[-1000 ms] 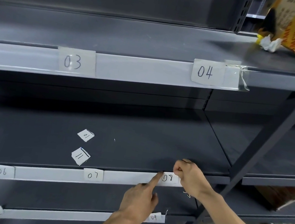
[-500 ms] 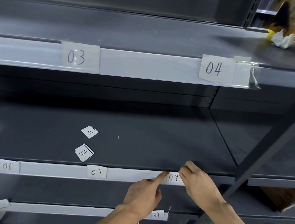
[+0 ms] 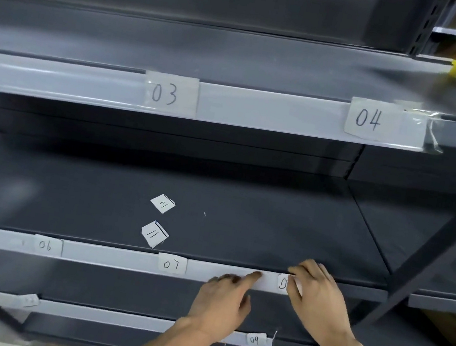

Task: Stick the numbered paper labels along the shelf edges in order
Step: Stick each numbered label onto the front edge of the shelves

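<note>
While the left hand (image 3: 221, 301) presses an extended forefinger on the shelf edge (image 3: 116, 256), the right hand's (image 3: 317, 299) fingers (image 3: 299, 271) pinch a paper label (image 3: 282, 283).

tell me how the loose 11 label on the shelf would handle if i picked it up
The 11 label is a small paper slip, so probably very light and floppy. It lies flat on the smooth shelf, so it would likely slide when pushed and be fiddly to pinch; one corner looks slightly raised.

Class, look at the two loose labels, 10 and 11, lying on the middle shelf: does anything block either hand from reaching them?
Nothing visible does. Label 10 and label 11 lie on bare shelf, with open space between them and the left hand and right hand, both now at the front edge strip pressing the 08 label.
</note>
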